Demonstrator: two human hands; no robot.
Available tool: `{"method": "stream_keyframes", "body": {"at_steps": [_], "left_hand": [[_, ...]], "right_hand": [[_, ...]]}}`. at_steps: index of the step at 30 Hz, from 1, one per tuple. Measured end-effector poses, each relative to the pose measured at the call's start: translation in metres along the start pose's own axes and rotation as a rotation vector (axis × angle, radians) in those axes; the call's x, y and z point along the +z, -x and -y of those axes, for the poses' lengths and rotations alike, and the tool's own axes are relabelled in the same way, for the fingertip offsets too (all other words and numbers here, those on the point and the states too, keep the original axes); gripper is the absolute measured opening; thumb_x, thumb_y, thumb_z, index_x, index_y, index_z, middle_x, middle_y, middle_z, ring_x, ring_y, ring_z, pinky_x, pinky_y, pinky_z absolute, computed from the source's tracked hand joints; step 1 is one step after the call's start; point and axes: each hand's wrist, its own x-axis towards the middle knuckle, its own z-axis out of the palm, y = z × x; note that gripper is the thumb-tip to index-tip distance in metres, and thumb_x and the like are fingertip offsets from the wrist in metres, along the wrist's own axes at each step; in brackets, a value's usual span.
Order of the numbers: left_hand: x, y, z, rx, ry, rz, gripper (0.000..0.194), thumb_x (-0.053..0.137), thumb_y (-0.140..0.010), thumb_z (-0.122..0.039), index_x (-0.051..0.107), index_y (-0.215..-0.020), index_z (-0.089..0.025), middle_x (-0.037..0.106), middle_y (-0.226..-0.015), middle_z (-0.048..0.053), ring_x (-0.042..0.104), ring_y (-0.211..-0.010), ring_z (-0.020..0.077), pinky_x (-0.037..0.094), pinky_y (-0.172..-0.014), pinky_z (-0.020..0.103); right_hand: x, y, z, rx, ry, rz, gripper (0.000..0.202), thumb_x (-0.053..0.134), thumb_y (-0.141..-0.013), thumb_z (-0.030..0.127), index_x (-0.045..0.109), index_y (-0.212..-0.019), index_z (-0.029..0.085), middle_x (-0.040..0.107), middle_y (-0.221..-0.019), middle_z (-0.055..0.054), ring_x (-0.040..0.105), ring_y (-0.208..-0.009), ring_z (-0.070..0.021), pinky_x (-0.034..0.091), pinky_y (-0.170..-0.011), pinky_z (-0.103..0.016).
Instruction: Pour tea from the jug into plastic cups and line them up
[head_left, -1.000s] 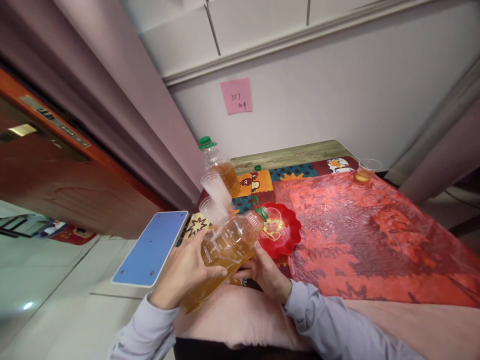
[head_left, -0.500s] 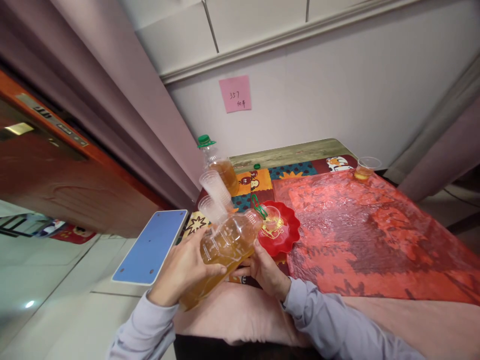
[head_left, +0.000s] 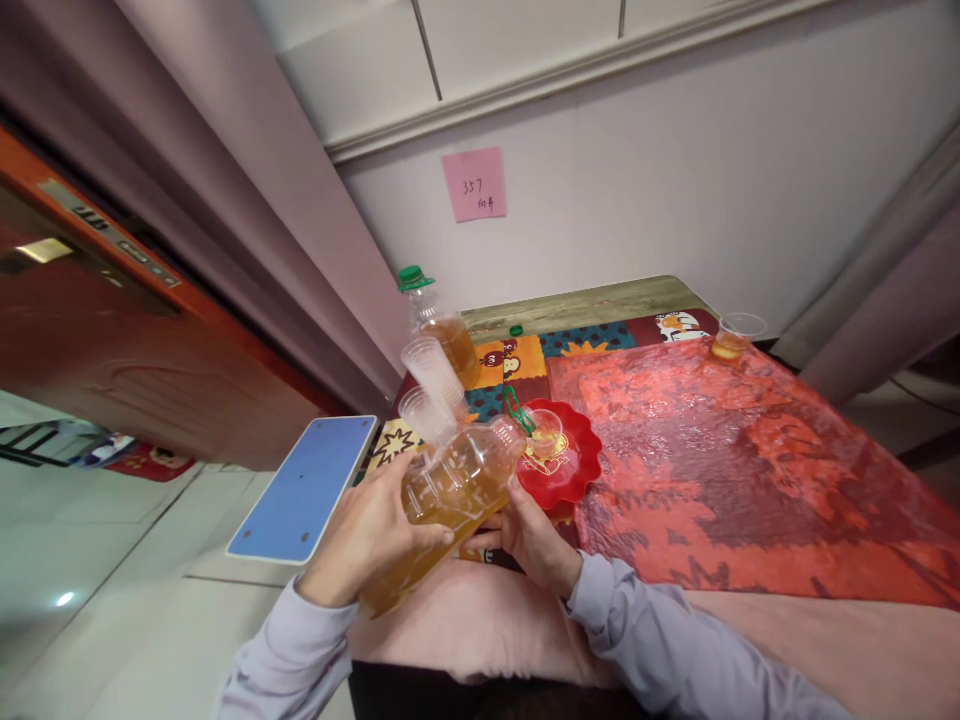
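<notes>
A large clear bottle [head_left: 457,480] of amber liquid is held tilted, its uncapped mouth toward a clear plastic cup [head_left: 546,432] on a red scalloped plate [head_left: 581,470]. My left hand [head_left: 367,530] is wrapped round the body of the bottle. My right hand [head_left: 534,540] grips it from below, near the shoulder; some of those fingers are hidden behind it. A green handle ring [head_left: 517,410] hangs at the bottle's neck. Whether liquid is flowing into the cup I cannot make out.
Behind stand a green-capped bottle [head_left: 448,345] and stacked clear cups [head_left: 433,375]. A loose green cap [head_left: 516,330] lies near the table's back. Another cup [head_left: 731,340] with some amber liquid sits at the far right on red plastic film [head_left: 697,460]. Left is a blue stool [head_left: 304,490].
The view has shifted very slightly. Both hands keep their hold, and the bottle stays tilted over the plate with almost no visible movement.
</notes>
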Motion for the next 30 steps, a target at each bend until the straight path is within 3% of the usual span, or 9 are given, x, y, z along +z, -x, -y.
{"method": "stream_keyframes", "body": {"at_steps": [4, 11, 30], "left_hand": [[0.0005, -0.0002, 0.0011, 0.0, 0.001, -0.002, 0.091, 0.089, -0.061, -0.044, 0.059, -0.145, -0.024, 0.072, -0.143, 0.011, 0.071, -0.125, 0.0364, 0.056, -0.106, 0.048], [-0.0013, -0.0006, -0.0029, -0.027, 0.0, 0.014, 0.092, 0.089, -0.06, -0.044, 0.059, -0.144, -0.024, 0.073, -0.14, 0.01, 0.071, -0.125, 0.0364, 0.055, -0.105, 0.046], [-0.0011, -0.0013, -0.0017, -0.055, -0.005, 0.064, 0.096, 0.089, -0.062, -0.043, 0.055, -0.149, -0.023, 0.07, -0.144, 0.011, 0.069, -0.127, 0.0349, 0.051, -0.105, 0.045]], "right_hand": [[0.0009, 0.0002, 0.0015, -0.001, 0.014, 0.011, 0.076, 0.055, -0.094, 0.082, 0.057, -0.145, 0.026, 0.072, -0.137, -0.015, 0.078, -0.103, -0.0282, 0.062, -0.091, -0.049], [-0.0003, -0.0003, 0.0004, 0.002, 0.004, -0.005, 0.074, 0.057, -0.094, 0.081, 0.057, -0.144, 0.026, 0.072, -0.138, -0.013, 0.078, -0.103, -0.0261, 0.063, -0.085, -0.042], [-0.0028, -0.0016, -0.0027, 0.011, -0.013, -0.002, 0.076, 0.058, -0.092, 0.083, 0.06, -0.14, 0.024, 0.074, -0.135, -0.013, 0.079, -0.101, -0.0249, 0.063, -0.083, -0.038]]}}
